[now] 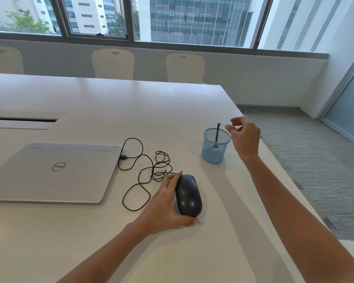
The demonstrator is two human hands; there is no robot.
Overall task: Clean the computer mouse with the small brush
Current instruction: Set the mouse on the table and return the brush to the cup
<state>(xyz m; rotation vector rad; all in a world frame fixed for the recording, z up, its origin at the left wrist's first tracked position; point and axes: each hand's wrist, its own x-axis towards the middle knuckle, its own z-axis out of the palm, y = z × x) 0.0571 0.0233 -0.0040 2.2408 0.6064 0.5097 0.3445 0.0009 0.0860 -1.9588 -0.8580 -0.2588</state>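
The left hand's (166,203) grip clasps a smooth, rounded black mouse (188,196) on the white desk (131,103). The right hand (244,137), fingers loosely apart and empty, hovers beside a blue mesh cup (215,148) holding a slim brush (217,133).

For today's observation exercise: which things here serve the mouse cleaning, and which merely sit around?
In use: computer mouse, small brush, blue mesh cup holding it, left hand, right hand.
Idle: closed laptop, chairs.

Bare table (223,201) lies between mouse (188,196) and mesh cup (215,146); cable (149,166) clutters left.
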